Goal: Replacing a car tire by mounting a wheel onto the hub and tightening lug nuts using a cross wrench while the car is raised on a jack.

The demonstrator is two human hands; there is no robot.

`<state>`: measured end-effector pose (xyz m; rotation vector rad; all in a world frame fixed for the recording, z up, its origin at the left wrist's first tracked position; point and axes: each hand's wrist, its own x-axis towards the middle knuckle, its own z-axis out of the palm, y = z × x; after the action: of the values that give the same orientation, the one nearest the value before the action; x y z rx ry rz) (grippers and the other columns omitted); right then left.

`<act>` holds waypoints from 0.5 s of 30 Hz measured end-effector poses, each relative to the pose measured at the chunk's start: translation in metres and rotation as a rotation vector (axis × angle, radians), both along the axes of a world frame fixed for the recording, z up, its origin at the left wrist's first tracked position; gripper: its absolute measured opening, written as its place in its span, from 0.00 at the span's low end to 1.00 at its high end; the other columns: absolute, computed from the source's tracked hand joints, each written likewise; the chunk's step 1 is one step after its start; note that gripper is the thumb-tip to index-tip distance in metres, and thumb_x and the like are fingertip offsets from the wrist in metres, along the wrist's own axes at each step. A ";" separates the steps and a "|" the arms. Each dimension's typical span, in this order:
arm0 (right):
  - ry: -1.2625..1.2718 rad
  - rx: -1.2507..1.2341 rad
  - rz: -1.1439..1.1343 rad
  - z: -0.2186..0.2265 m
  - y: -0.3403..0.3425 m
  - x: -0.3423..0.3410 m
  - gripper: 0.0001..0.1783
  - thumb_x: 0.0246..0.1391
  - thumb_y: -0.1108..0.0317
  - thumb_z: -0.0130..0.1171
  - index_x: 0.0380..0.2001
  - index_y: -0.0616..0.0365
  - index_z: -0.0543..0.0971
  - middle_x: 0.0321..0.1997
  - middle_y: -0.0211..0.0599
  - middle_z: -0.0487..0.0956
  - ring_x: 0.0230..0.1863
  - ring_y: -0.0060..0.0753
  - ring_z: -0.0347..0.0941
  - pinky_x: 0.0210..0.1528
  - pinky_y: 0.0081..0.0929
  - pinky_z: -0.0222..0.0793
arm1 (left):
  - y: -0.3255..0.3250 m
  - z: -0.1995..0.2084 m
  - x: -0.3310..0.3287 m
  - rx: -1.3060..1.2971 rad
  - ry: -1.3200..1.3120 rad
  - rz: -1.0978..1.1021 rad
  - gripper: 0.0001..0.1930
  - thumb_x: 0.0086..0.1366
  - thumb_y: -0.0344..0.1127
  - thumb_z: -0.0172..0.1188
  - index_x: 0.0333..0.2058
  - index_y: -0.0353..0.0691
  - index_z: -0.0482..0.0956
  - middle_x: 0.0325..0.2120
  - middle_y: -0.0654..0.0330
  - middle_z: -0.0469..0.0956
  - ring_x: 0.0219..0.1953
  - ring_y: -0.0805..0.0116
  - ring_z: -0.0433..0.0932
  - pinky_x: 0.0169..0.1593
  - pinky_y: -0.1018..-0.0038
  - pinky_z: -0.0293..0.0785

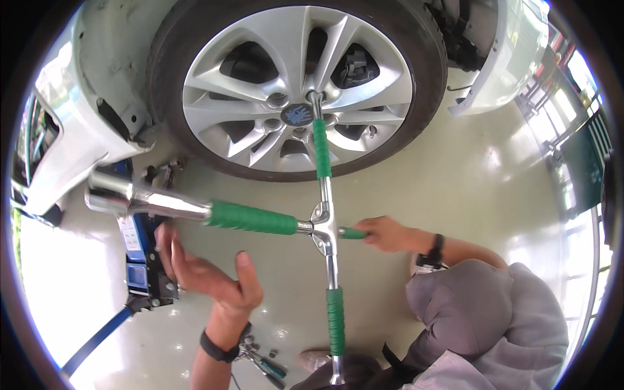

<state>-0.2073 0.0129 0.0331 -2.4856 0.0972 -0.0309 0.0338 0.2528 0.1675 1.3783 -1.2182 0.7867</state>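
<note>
A chrome four-way lug wrench (324, 224) with green grips spans the middle of the view. Its far end meets a lug hole beside the centre cap of the silver alloy wheel (364, 101). My right hand (388, 234) is closed round the green grip of the wrench's right arm. Below the left arm, which ends in a large socket, my left hand (218, 279) is open, fingers and thumb spread, holding nothing. The near arm of the wrench points down toward my lap. Whether the far socket sits on a nut is hidden.
A blue floor jack (136, 247) stands at the left, its long handle running toward the lower left. Hand tools (268, 369) and small metal pieces lie on the floor near my left wrist. White car body panels (107, 71) flank the wheel. My bent knee (461, 299) is at the right.
</note>
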 end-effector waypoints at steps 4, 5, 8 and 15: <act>0.199 0.173 0.011 -0.048 0.041 0.071 0.19 0.71 0.58 0.42 0.56 0.51 0.74 0.52 0.44 0.80 0.53 0.49 0.77 0.53 0.46 0.73 | -0.033 0.006 -0.023 0.535 0.029 -0.466 0.31 0.63 0.32 0.61 0.65 0.34 0.67 0.64 0.43 0.66 0.64 0.39 0.67 0.67 0.52 0.62; 0.170 0.228 0.060 -0.046 0.042 0.078 0.19 0.71 0.58 0.43 0.57 0.51 0.74 0.52 0.43 0.80 0.54 0.49 0.76 0.53 0.46 0.73 | -0.044 0.007 -0.031 0.581 0.134 -0.584 0.32 0.62 0.29 0.61 0.66 0.35 0.66 0.59 0.45 0.72 0.61 0.41 0.71 0.66 0.54 0.65; -0.192 0.102 0.164 -0.001 0.015 0.052 0.15 0.62 0.68 0.52 0.51 0.51 0.77 0.48 0.40 0.81 0.50 0.44 0.78 0.47 0.43 0.75 | -0.067 0.013 -0.040 0.558 0.238 -0.744 0.34 0.62 0.26 0.61 0.67 0.38 0.65 0.50 0.50 0.80 0.52 0.49 0.77 0.61 0.61 0.70; -0.982 -0.751 -0.605 0.195 -0.047 -0.095 0.20 0.66 0.61 0.48 0.52 0.66 0.76 0.56 0.51 0.76 0.57 0.49 0.74 0.58 0.44 0.70 | -0.079 0.027 -0.050 0.656 0.076 -0.726 0.34 0.63 0.28 0.60 0.69 0.42 0.66 0.29 0.62 0.78 0.35 0.62 0.76 0.47 0.65 0.70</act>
<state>-0.3019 -0.0345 0.2280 -2.7131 0.4698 -1.7730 -0.0161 0.1733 0.1948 1.2862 -1.8451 -0.1973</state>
